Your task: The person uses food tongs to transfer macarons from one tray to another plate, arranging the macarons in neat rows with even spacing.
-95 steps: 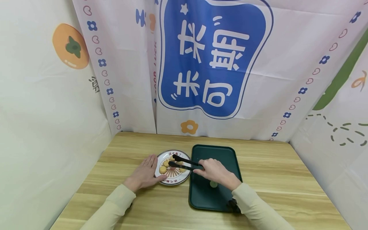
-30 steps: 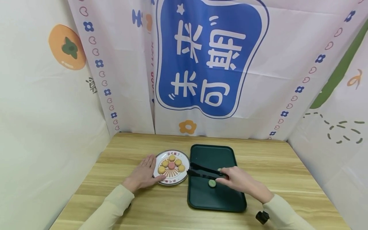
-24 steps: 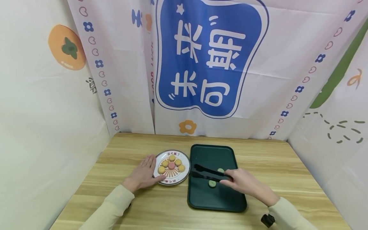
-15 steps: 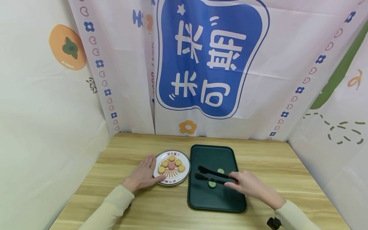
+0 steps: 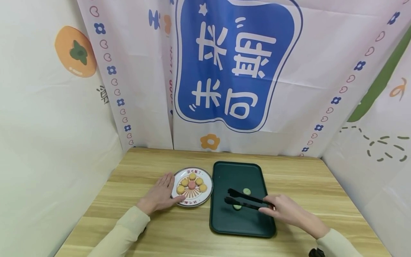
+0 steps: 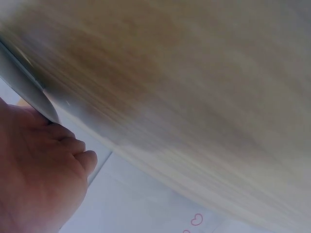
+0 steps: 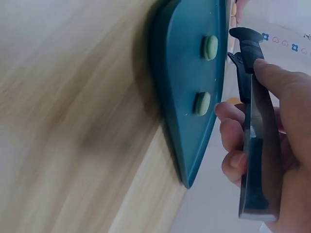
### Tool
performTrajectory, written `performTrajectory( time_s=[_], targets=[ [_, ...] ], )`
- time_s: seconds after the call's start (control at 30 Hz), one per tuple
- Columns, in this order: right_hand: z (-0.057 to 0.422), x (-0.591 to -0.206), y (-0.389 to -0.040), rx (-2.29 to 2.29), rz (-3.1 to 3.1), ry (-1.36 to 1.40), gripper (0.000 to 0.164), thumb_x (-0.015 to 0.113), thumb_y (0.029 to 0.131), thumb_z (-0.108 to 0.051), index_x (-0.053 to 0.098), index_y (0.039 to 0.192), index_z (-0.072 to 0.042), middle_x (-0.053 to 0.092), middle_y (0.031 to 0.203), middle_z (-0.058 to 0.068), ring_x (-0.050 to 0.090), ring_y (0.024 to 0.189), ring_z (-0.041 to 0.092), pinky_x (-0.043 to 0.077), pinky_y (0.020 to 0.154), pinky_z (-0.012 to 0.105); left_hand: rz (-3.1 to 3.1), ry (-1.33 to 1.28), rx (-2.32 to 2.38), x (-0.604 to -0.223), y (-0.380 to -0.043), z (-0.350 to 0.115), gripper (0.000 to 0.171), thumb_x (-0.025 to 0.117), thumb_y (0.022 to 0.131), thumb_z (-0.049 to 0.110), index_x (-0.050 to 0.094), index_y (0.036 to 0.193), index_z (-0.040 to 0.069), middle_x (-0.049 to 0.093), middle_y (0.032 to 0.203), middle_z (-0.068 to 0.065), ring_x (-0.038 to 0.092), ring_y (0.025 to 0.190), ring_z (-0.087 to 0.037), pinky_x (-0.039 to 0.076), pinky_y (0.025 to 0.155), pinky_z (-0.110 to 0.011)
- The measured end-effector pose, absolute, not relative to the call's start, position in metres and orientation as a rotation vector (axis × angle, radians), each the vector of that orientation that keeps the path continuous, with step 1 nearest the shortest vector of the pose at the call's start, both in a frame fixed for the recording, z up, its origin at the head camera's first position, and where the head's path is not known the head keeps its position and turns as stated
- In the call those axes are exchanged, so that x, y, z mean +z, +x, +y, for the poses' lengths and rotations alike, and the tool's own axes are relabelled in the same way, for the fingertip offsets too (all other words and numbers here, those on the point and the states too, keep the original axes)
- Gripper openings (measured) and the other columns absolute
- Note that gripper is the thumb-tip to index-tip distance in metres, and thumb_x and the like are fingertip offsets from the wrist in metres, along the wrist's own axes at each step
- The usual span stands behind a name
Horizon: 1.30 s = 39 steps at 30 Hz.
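Note:
My left hand [image 5: 160, 194] lies at the left edge of a round white plate [image 5: 207, 194], fingers straight along its side and thumb over the rim. On the plate sit several yellow macarons [image 5: 181, 189] around a pink macaron [image 5: 191, 185]. My right hand [image 5: 285, 210] grips black tongs [image 7: 262, 141]; their arms are spread with nothing between the tips. Beneath the tongs is a dark green tray [image 5: 237, 225]. Two light green macarons lie on it: the farther macaron [image 5: 246, 191] shows fully, while the nearer macaron [image 5: 237, 207] is partly hidden by a tong arm.
Plate and tray stand side by side on a wood-grain table [image 5: 308, 185]. Behind the table hangs a printed white curtain [image 5: 154, 117], and pale walls [image 5: 57, 150] close in both sides.
The right hand with the tongs has drawn back from the plate to the right, over the tray. The pink macaron and the ring of yellow ones are now uncovered. My left hand stays put.

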State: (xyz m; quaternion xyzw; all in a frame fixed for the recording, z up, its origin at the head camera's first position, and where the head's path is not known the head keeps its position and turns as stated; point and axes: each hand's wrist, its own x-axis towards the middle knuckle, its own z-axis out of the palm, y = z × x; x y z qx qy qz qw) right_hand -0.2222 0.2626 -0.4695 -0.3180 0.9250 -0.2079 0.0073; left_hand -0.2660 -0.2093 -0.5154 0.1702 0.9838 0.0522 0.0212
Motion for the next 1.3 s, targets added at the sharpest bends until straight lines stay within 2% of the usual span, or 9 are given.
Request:
performTrajectory(
  time_s=[0.37, 0.53, 0.73, 0.97, 1.3],
  targets=[
    [0.273, -0.474, -0.217, -0.581, 2.913, -0.932, 0.045, 0.059, 0.094, -0.050, 0.070, 0.103, -0.007, 0.047, 0.061, -0.015, 0.036, 0.051, -0.007, 0.036, 0.049, 0.014, 3.050, 0.533, 0.172, -0.515, -0.266, -0.208, 0.107, 0.041, 0.089, 0.076, 0.024, 0.150, -0.011, 0.020, 0.159, -0.029, 0.018, 0.150, -0.043, 0.022, 0.123, -0.052],
    [0.276, -0.474, -0.215, -0.595, 2.913, -0.958, 0.035, 0.060, 0.094, -0.047, 0.068, 0.094, -0.013, 0.045, 0.061, -0.016, 0.036, 0.052, -0.007, 0.034, 0.048, 0.014, 3.050, 0.527, 0.178, -0.514, -0.266, -0.208, 0.107, 0.041, 0.090, 0.075, 0.025, 0.150, -0.011, 0.020, 0.159, -0.029, 0.019, 0.150, -0.043, 0.022, 0.123, -0.052],
    [0.281, -0.477, -0.214, -0.591, 2.920, -0.968, 0.029, 0.061, 0.094, -0.047, 0.055, 0.078, -0.023, 0.040, 0.059, -0.018, 0.033, 0.051, -0.008, 0.032, 0.047, 0.013, 3.044, 0.519, 0.182, -0.513, -0.266, -0.207, 0.107, 0.041, 0.090, 0.075, 0.024, 0.150, -0.011, 0.020, 0.160, -0.029, 0.017, 0.150, -0.042, 0.022, 0.123, -0.052],
    [0.282, -0.481, -0.215, -0.562, 2.897, -0.911, 0.030, 0.060, 0.093, -0.050, 0.061, 0.086, -0.022, 0.043, 0.060, -0.017, 0.037, 0.052, -0.007, 0.035, 0.047, 0.014, 3.041, 0.514, 0.187, -0.514, -0.266, -0.208, 0.107, 0.041, 0.090, 0.075, 0.022, 0.151, -0.011, 0.019, 0.160, -0.029, 0.017, 0.150, -0.043, 0.021, 0.123, -0.052],
    [0.281, -0.481, -0.214, -0.506, 2.896, -0.900, 0.032, 0.059, 0.094, -0.050, 0.063, 0.088, -0.019, 0.043, 0.060, -0.017, 0.037, 0.052, -0.006, 0.035, 0.048, 0.015, 3.047, 0.509, 0.195, -0.516, -0.267, -0.208, 0.107, 0.041, 0.089, 0.075, 0.023, 0.151, -0.011, 0.019, 0.160, -0.029, 0.017, 0.150, -0.043, 0.021, 0.123, -0.052]
  ],
)
